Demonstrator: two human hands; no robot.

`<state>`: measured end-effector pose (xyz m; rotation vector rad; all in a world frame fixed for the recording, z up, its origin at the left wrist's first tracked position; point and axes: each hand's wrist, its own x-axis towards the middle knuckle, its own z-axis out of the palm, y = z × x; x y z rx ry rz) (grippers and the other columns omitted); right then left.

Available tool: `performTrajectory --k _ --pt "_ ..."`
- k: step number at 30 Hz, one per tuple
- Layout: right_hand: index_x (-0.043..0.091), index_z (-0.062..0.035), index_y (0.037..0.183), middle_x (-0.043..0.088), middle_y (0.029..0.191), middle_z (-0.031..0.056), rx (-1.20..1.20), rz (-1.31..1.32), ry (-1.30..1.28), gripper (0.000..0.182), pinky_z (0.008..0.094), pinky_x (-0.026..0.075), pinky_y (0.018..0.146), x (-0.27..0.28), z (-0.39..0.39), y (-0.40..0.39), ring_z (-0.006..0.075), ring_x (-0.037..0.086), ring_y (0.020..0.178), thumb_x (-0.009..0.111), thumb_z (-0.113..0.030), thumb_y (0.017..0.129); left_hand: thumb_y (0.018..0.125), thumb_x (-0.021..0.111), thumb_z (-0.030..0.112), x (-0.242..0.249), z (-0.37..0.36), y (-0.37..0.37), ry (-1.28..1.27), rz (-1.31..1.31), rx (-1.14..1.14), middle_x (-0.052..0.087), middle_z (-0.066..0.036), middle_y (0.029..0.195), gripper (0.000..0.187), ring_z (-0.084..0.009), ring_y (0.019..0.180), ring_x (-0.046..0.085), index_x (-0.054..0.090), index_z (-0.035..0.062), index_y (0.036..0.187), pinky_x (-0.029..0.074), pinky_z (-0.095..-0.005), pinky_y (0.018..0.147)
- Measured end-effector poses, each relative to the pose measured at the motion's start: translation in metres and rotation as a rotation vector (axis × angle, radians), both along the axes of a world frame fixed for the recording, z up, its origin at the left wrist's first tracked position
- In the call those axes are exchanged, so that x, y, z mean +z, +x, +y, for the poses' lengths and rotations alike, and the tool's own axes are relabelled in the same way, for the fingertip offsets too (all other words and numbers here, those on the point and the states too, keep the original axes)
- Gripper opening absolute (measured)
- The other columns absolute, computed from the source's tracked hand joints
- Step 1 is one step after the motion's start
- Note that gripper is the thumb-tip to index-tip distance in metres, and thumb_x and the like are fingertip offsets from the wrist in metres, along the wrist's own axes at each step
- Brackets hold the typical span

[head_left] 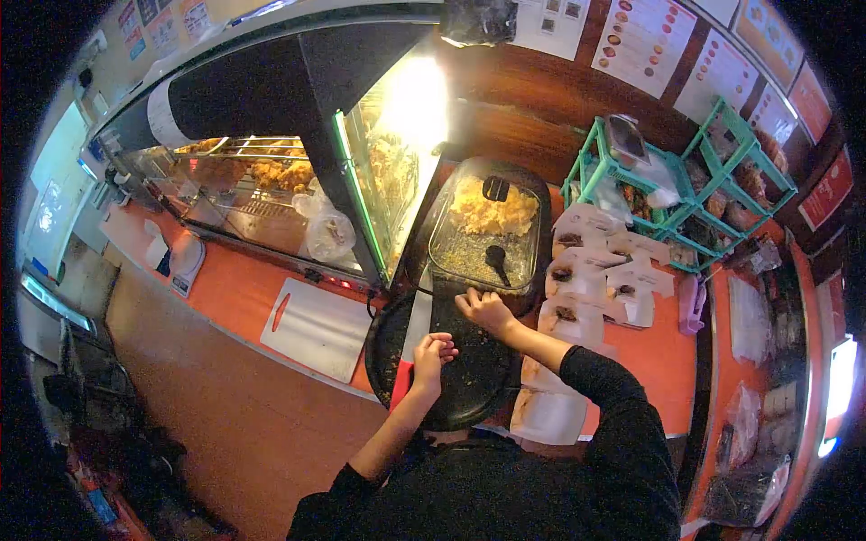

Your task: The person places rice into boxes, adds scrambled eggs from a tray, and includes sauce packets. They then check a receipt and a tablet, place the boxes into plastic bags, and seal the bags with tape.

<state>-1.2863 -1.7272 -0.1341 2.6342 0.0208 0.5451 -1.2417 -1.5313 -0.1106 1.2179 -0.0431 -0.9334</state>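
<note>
Head view of a food counter (298,279) with an orange top. At the near centre lies a round black tray (469,379), speckled with crumbs. The left hand (431,359) hovers over the tray's left part with its fingers curled together toward the palm; whether it pinches anything cannot be told. The right hand (485,311) rests at the tray's far edge, palm down, fingers bent and spread onto the dark surface; no object is visible in its grip. Both forearms enter from the near side, and the sleeves are black.

Just beyond the right hand stands a rectangular glass-lidded pan (483,239) holding yellow battered food, with 2 black knobs on the lid. To the left of the pan rises a lit display cabinet (271,180) containing fried pieces on a rack. A white cutting board (316,329) lies on the counter to the left of the tray, apart from it. To the right of the pan, several white paper boxes (595,270) sit open in a cluster, some with dark contents. Farther right stands a teal wire rack (686,180) with packets. Menu sheets (645,36) hang on the far wall.
</note>
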Motion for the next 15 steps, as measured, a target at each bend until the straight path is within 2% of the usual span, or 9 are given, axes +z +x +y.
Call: performTrajectory --k 2,4,8,10,11,12,13,14,15 --pt "0.058 -0.0159 0.093 0.053 0.074 0.0028 -0.039 -0.002 -0.051 0.010 0.0271 0.040 0.039 -0.006 0.003 0.000 0.0146 0.054 0.047 0.054 -0.019 0.084 0.087 0.045 0.007 0.008 0.013 0.000 0.005 -0.003 0.036 0.061 -0.004 0.082 0.019 -0.0139 0.072 0.063 0.061 0.0040 0.096 0.048 -0.0245 0.066" --pt "0.057 -0.0156 0.091 0.053 0.074 0.0027 -0.067 0.013 -0.033 0.008 0.0272 0.041 0.040 -0.012 0.007 0.000 0.0146 0.055 0.048 0.055 -0.018 0.084 0.087 0.046 0.006 0.017 0.026 0.002 -0.004 -0.117 0.030 0.061 -0.003 0.082 0.017 -0.0114 0.070 0.060 0.061 0.0043 0.093 0.046 -0.0235 0.063" --pt "0.058 -0.0130 0.091 0.057 0.075 0.0053 -0.122 0.098 -0.034 0.010 0.0299 0.048 0.049 0.001 0.018 0.001 0.0190 0.062 0.057 0.056 -0.016 0.082 0.087 0.047 0.004 0.028 0.056 0.013 -0.007 -0.255 0.106 0.060 -0.002 0.081 0.015 -0.0085 0.068 0.057 0.061 0.0038 0.091 0.044 -0.0226 0.062" --pt "0.058 -0.0096 0.093 0.061 0.076 0.0098 -0.249 0.257 0.178 0.017 0.0350 0.051 0.053 0.008 0.025 0.014 0.0259 0.065 0.064 0.060 -0.022 0.081 0.086 0.049 0.002 0.016 0.070 0.028 0.025 -0.507 0.219 0.059 -0.001 0.080 0.012 -0.0070 0.070 0.055 0.061 0.0031 0.090 0.043 -0.0220 0.063" --pt "0.059 -0.0078 0.092 0.063 0.078 0.0128 -0.254 0.355 0.332 0.021 0.0381 0.052 0.055 0.041 0.038 0.022 0.0287 0.066 0.066 0.062 -0.025 0.081 0.087 0.051 0.002 0.023 0.080 0.041 0.031 -0.400 0.231 0.059 -0.001 0.080 0.009 -0.0077 0.070 0.054 0.060 0.0028 0.088 0.044 -0.0219 0.065" --pt "0.060 -0.0059 0.091 0.065 0.079 0.0157 -0.265 0.458 0.484 0.025 0.0412 0.052 0.058 0.085 0.052 0.023 0.0315 0.067 0.069 0.063 -0.028 0.081 0.087 0.053 0.004 0.037 0.086 0.053 0.069 -0.526 0.281 0.059 -0.002 0.082 0.006 -0.0091 0.072 0.054 0.059 0.0026 0.088 0.044 -0.0232 0.067" --pt "0.061 -0.0050 0.086 0.065 0.076 0.0180 -0.242 0.441 0.557 0.027 0.0459 0.052 0.061 0.112 0.062 0.029 0.0353 0.066 0.071 0.063 -0.031 0.081 0.088 0.053 0.005 0.047 0.091 0.068 0.098 -0.660 0.352 0.058 -0.003 0.085 0.006 -0.0094 0.075 0.053 0.059 0.0033 0.090 0.044 -0.0237 0.068" --pt "0.062 -0.0061 0.082 0.064 0.070 0.0182 -0.242 0.404 0.629 0.021 0.0469 0.052 0.063 0.134 0.071 0.040 0.0375 0.065 0.070 0.061 -0.027 0.082 0.088 0.054 0.006 0.059 0.097 0.087 0.126 -0.796 0.418 0.057 -0.003 0.089 0.006 -0.0098 0.077 0.053 0.058 0.0040 0.093 0.044 -0.0242 0.069" --pt "0.061 -0.0029 0.089 0.064 0.075 0.0196 -0.160 0.344 0.681 0.020 0.0466 0.053 0.062 0.155 0.076 0.046 0.0392 0.065 0.072 0.062 -0.019 0.077 0.089 0.054 0.006 0.088 0.101 0.100 0.093 -0.871 0.471 0.056 -0.003 0.092 0.008 -0.0103 0.080 0.053 0.057 0.0055 0.096 0.044 -0.0247 0.071"
